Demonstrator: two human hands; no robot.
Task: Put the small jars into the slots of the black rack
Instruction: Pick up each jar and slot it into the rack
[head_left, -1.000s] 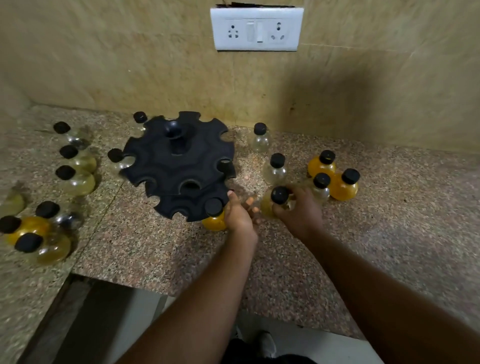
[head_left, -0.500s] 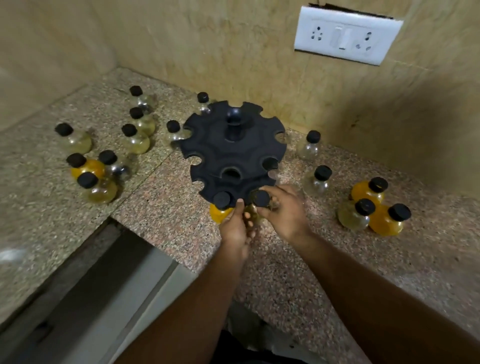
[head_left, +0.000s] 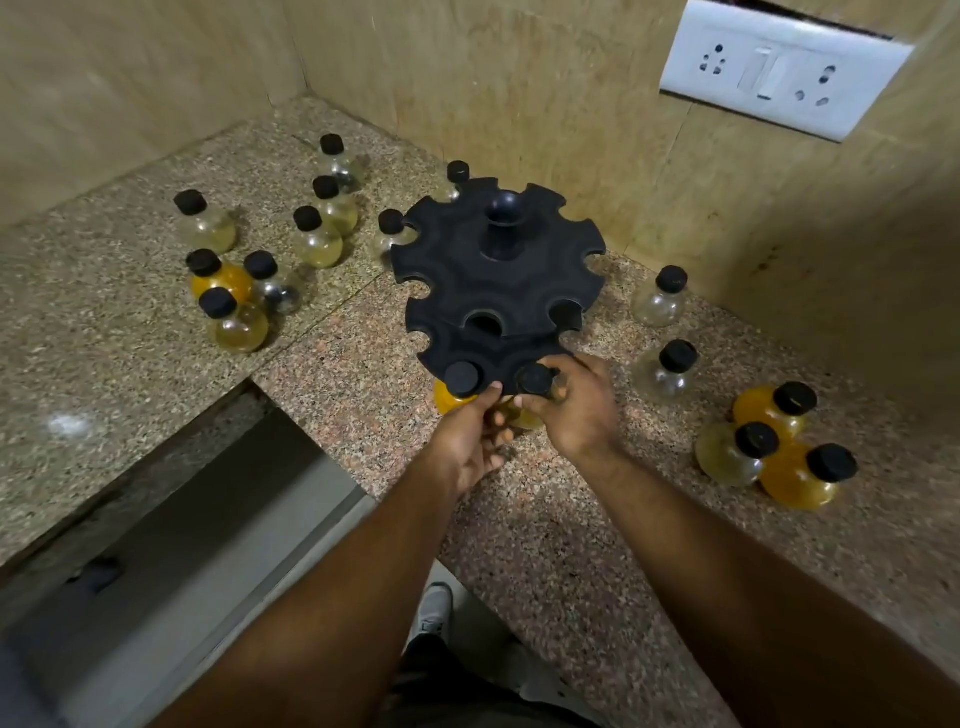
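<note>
The black round rack (head_left: 498, 291) with notched slots stands on the granite counter near the corner. An orange jar with a black cap (head_left: 461, 378) hangs in a slot at the rack's near edge. Just right of it, my right hand (head_left: 576, 405) grips a pale yellow jar (head_left: 536, 380) at its neck, the cap sitting in the neighbouring slot. My left hand (head_left: 470, 441) is below the rack's near edge, fingers touching the underside of that yellow jar and the rim beside the orange jar.
Several jars (head_left: 311, 234) stand left of the rack, clear, yellow and orange. Two clear jars (head_left: 662, 296) stand to the right, and three orange and yellow ones (head_left: 774, 441) farther right. The counter edge drops off at left front. A wall socket (head_left: 774, 78) is above.
My right hand has carried the yellow jar from the counter to the rack's near edge and into the slot beside the orange jar. My view has swung left and closer.
</note>
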